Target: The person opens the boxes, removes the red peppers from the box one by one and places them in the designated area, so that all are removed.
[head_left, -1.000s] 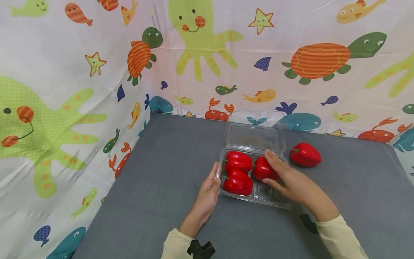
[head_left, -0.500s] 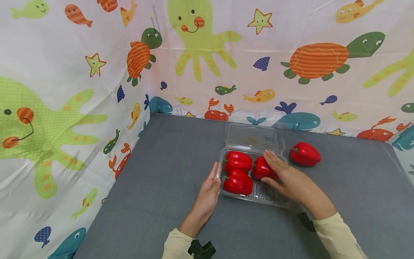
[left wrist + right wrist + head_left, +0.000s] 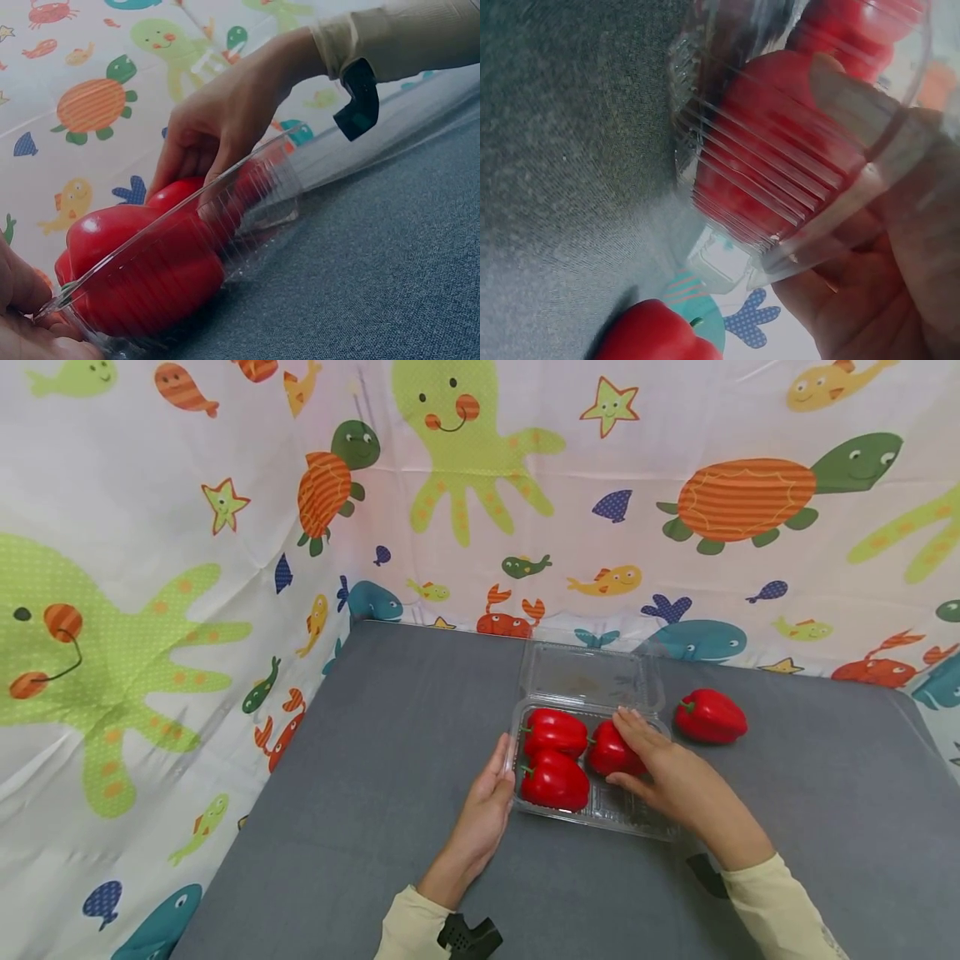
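A clear plastic clamshell container (image 3: 622, 818) sits with its lid (image 3: 588, 672) folded back. Two red bell peppers lie in its left part, the far one (image 3: 555, 732) and the near one (image 3: 555, 781). My right hand (image 3: 675, 772) grips a third bell pepper (image 3: 609, 750) inside the container, the thumb on its near side and the fingers over its far side; the right wrist view shows this pepper (image 3: 772, 150) through the ribbed wall. At the container's left rim, my left hand (image 3: 480, 814) holds the edge between thumb and fingers, seen also in the left wrist view.
Another red bell pepper (image 3: 710, 717) lies on the grey tabletop (image 3: 390, 735), right of the container. A curtain (image 3: 480, 485) printed with sea animals hangs behind the table and along its left side. The folded-back lid reaches close to the rear curtain.
Both hands, the container and the peppers keep their places. The head view has shifted very slightly.
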Tool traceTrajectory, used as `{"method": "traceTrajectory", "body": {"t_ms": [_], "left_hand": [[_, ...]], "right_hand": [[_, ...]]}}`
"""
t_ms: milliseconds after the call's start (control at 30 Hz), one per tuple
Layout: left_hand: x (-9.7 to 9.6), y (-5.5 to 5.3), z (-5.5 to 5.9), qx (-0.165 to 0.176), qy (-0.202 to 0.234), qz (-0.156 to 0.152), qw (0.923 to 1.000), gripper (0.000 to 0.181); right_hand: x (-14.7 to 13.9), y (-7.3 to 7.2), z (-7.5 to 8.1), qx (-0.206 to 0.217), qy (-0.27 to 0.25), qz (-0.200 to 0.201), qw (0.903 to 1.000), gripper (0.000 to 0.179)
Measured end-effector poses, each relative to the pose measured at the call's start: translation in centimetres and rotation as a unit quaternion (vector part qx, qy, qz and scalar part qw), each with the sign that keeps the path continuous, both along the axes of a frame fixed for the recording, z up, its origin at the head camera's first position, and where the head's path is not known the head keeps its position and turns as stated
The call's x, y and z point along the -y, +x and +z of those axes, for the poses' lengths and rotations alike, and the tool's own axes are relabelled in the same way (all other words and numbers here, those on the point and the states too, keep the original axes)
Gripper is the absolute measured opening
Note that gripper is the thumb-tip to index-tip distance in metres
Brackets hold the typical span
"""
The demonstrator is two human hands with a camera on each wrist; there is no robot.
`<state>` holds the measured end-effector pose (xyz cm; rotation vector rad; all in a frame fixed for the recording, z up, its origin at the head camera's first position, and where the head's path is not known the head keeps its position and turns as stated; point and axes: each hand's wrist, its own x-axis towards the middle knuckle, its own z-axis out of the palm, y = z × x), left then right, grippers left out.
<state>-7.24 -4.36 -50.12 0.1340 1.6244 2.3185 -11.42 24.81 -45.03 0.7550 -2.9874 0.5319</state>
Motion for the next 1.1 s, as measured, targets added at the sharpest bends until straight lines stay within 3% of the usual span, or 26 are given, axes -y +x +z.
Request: {"method": "traceTrajectory", "body": {"t_ms": [633,1100], "left_hand": [[0.06,0.09,-0.06,-0.011,0.008,-0.009,0.9999,0.064],[0.09,0.11,-0.14,-0.012,0.008,-0.005,0.9999,0.064]], "right_hand": [[0.17,-0.27,-0.40,-0.029,-0.033,-0.004,0.9990,0.087],[-0.02,-0.07,0.02,-0.024,-0.052,-0.005,0.9984,0.086]]}}
